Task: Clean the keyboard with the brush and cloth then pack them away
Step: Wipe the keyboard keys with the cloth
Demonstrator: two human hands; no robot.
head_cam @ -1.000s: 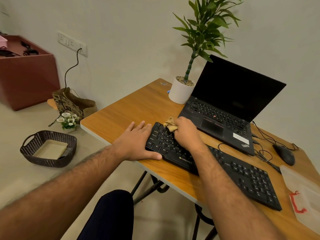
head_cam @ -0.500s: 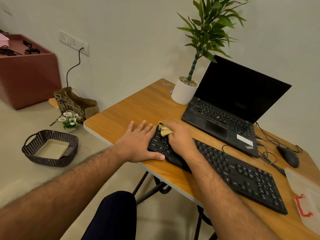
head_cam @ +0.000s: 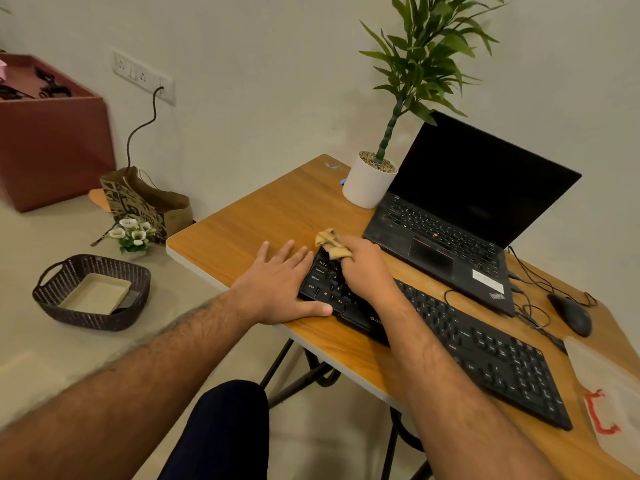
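Observation:
A black keyboard lies diagonally along the front of the wooden desk. My right hand presses a crumpled tan cloth onto the keyboard's far left corner. My left hand lies flat on the desk with fingers spread, its thumb against the keyboard's left end. No brush is in view.
An open black laptop and a white potted plant stand behind the keyboard. A black mouse with tangled cables and a clear plastic pouch sit at the right. On the floor at the left stand a dark woven basket, a paper bag and small flowers.
My right hand has slid the cloth leftward along the keys to the keyboard's far left corner. My left hand has stayed at the keyboard's end.

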